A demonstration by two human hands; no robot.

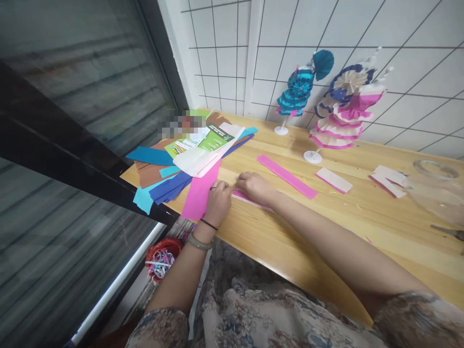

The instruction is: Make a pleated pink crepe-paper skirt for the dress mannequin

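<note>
A folded pink and white paper strip [253,199] lies near the table's front edge, partly hidden under my hands. My left hand [220,199], with a ring, a dark band and a bangle on that arm, has its fingers closed at the strip's left end. Close beside it, my right hand [253,186] is closed with its fingertips pressed on the same end, and its palm side rests over the strip. Under my left hand's outer side lies a wide pink paper sheet [199,191]. Beyond my right hand is a flat pink strip [286,176].
Blue, brown and turquoise paper pieces [150,155] and a white sheet [195,162] pile at the left. Paper dresses on stands, one teal [300,92] and one pink [340,126], stand by the wall. Folded pieces [333,180], clear tape [435,169] and scissors [449,232] lie rightward. A red basket [170,245] holds scraps below.
</note>
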